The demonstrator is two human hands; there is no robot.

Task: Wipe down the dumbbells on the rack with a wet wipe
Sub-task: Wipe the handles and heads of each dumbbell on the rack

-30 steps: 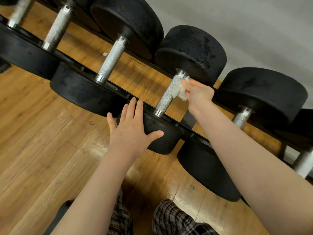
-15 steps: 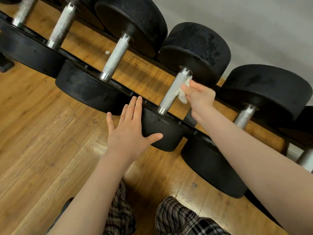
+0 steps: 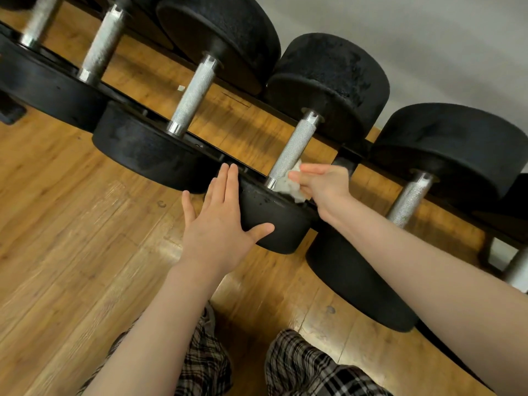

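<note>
Dumbbell under treatment (image 3: 294, 150): it lies crosswise on the rack (image 3: 205, 142), its knurled steel handle bridging the two rails, near head hanging over the front rail toward me, far head by the wall. Wet wipe (image 3: 290, 185): a crumpled white wad pressed against the lower end of the handle, where steel meets the near head. My right hand (image 3: 323, 185) pinches the wipe between thumb and curled fingers, so the hand is closed on it. My left hand (image 3: 221, 221) lies flat and spread against the near head's rounded side, fingers straight and together, thumb splayed across the face (a steadying press, I judge, to stop the weight rolling).

Neighbouring dumbbells: one to the left (image 3: 194, 94) and one to the right (image 3: 408, 195) sit in the same fashion along the rack, with further handles toward the left end and one at the right end. Nothing in view shows plainly which of these have been wiped; no wet sheen or streak is legible on steel or rubber.

Progress, as a judgement: the task is mid-course. The wipe is at the bottom of this handle, so the handle is being covered; both heads of this dumbbell and an unknown share of the row remain.

Surroundings: wooden floor (image 3: 71, 252) beneath the rack, grey wall (image 3: 428, 38) behind it, my plaid trousers (image 3: 300, 364) at the lower edge.
</note>
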